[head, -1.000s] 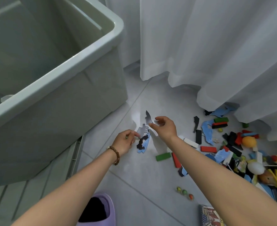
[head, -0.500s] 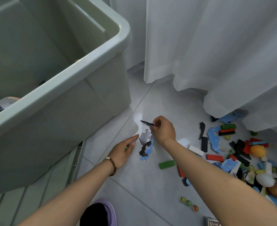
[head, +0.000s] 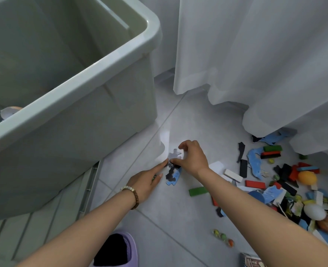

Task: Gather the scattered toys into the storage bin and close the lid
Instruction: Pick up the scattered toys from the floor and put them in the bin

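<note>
The right hand (head: 193,160) curls thumb and forefinger round the grey puzzle piece (head: 174,153) — thin, light, probably bendy, best pinched by an edge lobe; the left hand (head: 146,183), fingers (head: 160,166) straight, touches its near corner with the forefinger tip

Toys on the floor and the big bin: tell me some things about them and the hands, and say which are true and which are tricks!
1. The storage bin has its lid on. False: its top is open.
2. A green block lies on the floor. True.
3. The marbles sit inside the bin. False: they lie on the floor.
4. The right hand pinches a grey puzzle piece. True.
</note>
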`<state>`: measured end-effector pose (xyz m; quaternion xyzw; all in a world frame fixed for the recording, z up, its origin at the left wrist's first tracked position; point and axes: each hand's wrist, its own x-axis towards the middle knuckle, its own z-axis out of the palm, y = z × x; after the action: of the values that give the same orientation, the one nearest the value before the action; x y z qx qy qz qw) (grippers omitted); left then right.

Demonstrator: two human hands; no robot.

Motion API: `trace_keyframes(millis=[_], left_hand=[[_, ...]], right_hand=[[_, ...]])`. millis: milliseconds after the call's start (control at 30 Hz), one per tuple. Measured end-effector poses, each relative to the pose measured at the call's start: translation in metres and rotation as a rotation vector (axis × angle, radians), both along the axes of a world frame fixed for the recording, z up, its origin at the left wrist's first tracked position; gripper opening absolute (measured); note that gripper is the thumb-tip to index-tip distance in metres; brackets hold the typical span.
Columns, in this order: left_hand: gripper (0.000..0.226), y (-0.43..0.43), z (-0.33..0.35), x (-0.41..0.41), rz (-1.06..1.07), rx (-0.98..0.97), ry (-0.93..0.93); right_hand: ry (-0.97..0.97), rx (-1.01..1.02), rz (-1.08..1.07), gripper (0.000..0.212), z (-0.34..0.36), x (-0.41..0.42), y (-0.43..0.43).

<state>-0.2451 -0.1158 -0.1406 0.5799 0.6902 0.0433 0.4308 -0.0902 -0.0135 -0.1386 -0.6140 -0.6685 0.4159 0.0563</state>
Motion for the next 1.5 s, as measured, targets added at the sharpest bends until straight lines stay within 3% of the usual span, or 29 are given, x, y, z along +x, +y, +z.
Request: trace_keyframes(millis=[133, 267, 433, 533, 600, 700, 833, 967, 1133, 1367, 1500], left_hand=[[0.049, 0.003, 0.004, 0.003, -0.034, -0.045, 0.069], [0.051, 0.003, 0.005, 0.004, -0.079, -0.046, 0.117], [0.051, -0.005, 0.005, -0.001, 0.039, -0.018, 0.029], [0.048, -0.012, 0.003, -0.008, 0.079, -0.012, -0.017], [0.046, -0.018, -0.001, -0.012, 0.058, -0.015, -0.069], [0.045, -0.025, -0.007, -0.01, -0.026, -0.033, -0.074], [0.047, -0.025, -0.008, -0.003, -0.076, -0.06, -0.022], [0.049, -0.022, -0.005, -0.001, -0.092, -0.075, -0.011], [0.048, -0.023, -0.008, -0.002, -0.07, -0.075, -0.06], [0.046, -0.024, -0.005, -0.002, -0.084, -0.072, -0.087], [0.045, -0.023, -0.007, -0.002, -0.053, -0.073, -0.116]], right_hand=[[-0.085, -0.019, -0.001, 0.044, 0.003, -0.008, 0.001], [-0.008, -0.077, -0.054, 0.033, 0.006, -0.012, -0.002], [0.259, -0.167, -0.179, 0.036, 0.016, -0.002, 0.01], [0.388, -0.324, -0.213, 0.031, 0.03, 0.013, 0.014], [0.324, -0.344, -0.112, 0.029, 0.028, 0.018, 0.002], [0.198, -0.185, -0.015, 0.028, 0.012, 0.017, -0.025], [0.116, -0.001, 0.0, 0.052, 0.0, 0.017, -0.037], [0.049, -0.019, 0.062, 0.063, 0.003, 0.017, -0.04], [0.015, -0.066, 0.035, 0.048, 0.007, 0.017, -0.046], [-0.016, -0.089, 0.06, 0.045, 0.01, 0.019, -0.042], [0.021, -0.228, 0.055, 0.047, 0.013, 0.02, -0.036]])
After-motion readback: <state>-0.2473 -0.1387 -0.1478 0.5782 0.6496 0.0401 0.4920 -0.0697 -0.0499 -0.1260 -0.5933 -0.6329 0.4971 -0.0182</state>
